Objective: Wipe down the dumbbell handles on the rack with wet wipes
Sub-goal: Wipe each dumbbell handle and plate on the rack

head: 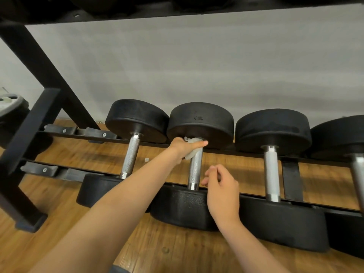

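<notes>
Left hand (182,147) gripping white wet wipe (191,152), fingers curling around far end of knurled dumbbell handle (195,170), just below far black head. Wipe bunching between palm and handle. Right hand (221,187) hovering near handle's near end, fingers loosely curled, holding nothing. Dumbbell lying second from left on lower rack rail (246,156), neighbours sitting beside it left and right.

A crumpled white wet wipe (190,149) wraps the far end of a knurled steel dumbbell handle (195,170).
</notes>
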The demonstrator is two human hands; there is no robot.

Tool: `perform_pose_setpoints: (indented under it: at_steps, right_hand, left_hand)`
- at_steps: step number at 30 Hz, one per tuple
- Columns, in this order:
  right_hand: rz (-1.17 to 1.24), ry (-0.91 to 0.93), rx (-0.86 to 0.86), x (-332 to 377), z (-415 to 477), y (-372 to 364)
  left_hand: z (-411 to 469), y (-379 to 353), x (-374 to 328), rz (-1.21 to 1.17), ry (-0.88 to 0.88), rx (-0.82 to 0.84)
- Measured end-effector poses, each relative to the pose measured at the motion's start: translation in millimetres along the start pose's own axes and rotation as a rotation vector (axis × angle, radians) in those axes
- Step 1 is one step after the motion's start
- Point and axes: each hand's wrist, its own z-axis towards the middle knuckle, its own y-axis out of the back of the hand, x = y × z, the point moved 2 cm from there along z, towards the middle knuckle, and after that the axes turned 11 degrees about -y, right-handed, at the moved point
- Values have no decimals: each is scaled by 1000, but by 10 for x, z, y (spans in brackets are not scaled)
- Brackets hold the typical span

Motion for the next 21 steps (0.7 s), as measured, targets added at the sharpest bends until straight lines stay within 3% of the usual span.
perform_pose_setpoints:
  at_steps: [4, 14, 21]
  right_hand:
    - [7, 2, 4, -5, -5, 0]
    - [0, 8, -15, 12, -18, 9]
    - [-1, -19, -12, 8, -17, 11]
  left_hand:
    - [-37, 5, 55, 67, -19, 6]
    - [-511, 67, 181, 569, -49, 299]
    - [-788, 492, -158, 343, -340, 24]
